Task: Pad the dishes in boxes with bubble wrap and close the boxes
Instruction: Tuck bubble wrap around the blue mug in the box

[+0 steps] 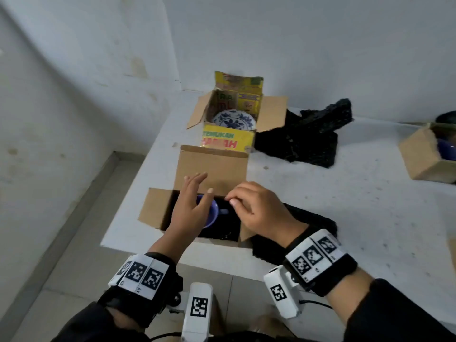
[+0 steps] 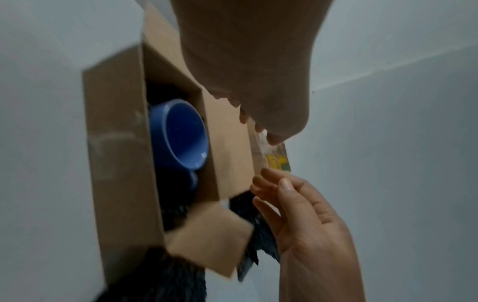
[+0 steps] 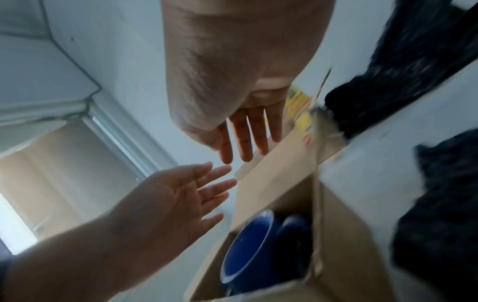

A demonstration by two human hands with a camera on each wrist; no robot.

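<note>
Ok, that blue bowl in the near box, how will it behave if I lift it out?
The blue bowl looks rigid and glossy, so probably slippery. It leans on its side against black wrap, so it may rock or roll when nudged. Likely breakable if ceramic; material unclear.

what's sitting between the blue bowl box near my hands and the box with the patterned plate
Only the near box's raised far flap. The head view shows it standing right in front of the yellow plate box, hiding whether any gap is left between them.

The yellow box (image 1: 228, 141) behind the open carton reads "TEMUKAN" on its front flap.
</note>
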